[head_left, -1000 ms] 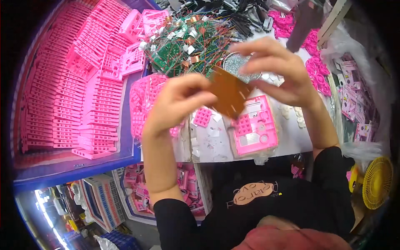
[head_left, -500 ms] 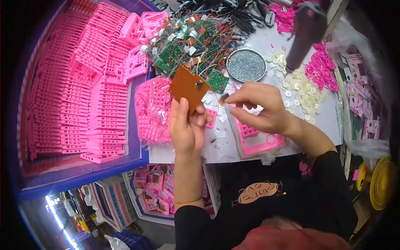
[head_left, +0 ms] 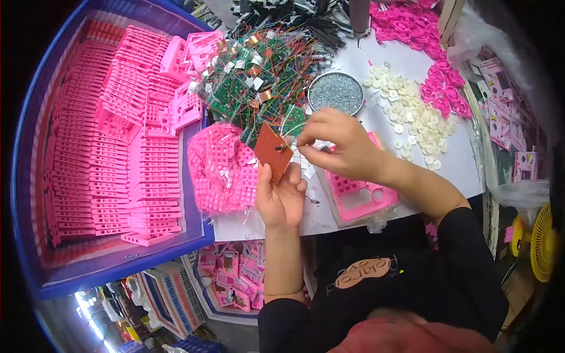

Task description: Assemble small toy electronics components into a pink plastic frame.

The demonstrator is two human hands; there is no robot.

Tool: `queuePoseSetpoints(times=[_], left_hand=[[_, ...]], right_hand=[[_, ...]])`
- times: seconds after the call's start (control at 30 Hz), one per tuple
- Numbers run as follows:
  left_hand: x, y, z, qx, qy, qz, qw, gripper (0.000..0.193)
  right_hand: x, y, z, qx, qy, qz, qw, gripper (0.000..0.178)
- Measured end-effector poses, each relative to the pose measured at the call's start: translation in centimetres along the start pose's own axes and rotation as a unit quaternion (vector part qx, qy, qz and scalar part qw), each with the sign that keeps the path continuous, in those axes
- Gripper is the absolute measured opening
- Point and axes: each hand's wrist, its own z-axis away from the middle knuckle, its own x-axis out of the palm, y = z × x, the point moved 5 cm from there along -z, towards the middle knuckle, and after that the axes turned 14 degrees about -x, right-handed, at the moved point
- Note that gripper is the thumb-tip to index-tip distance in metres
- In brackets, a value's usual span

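Note:
My left hand (head_left: 281, 197) grips a reddish-brown circuit board (head_left: 272, 156) by its lower edge, thumb in front. The board is tilted up, its plain side showing, with a small dark spot near its right corner. Close to that corner, the fingertips of my right hand (head_left: 344, 144) are pinched on thin pale wire (head_left: 297, 127). Whatever else lies between those fingertips is hidden. Just behind both hands is a green circuit board (head_left: 292, 119), at the edge of a tangled heap of wired boards (head_left: 253, 76). A pink plastic casing (head_left: 376, 206) lies beneath my right forearm.
A blue crate (head_left: 197, 232) full of stacked pink casings stands at left. Beside it lies a clear bag of pink keypads (head_left: 219, 170). A round dish of tiny metal parts (head_left: 335, 94), white discs (head_left: 421, 123) and pink rings (head_left: 406, 26) spread across the table's far right.
My left hand and the board have shifted slightly right and down, and the board has turned. My right hand has moved left to the board's corner. The whole view has shifted a little.

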Motion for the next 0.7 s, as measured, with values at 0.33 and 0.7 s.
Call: queuePoseSetpoints(times=[0.33, 0.7], left_hand=[[-1.9, 0.2, -0.6, 0.005, -0.071, -0.076, 0.995, 0.04], [-0.6, -1.2, 1.9, 0.024, 0.001, -0.273, 0.962, 0.039]], right_hand=[[-1.0, -1.1, 1.7, -0.028, -0.079, 0.095, 0.992, 0.01], [-4.9, -1.9, 5.4, 0.304, -0.148, -0.262, 0.904, 0.031]])
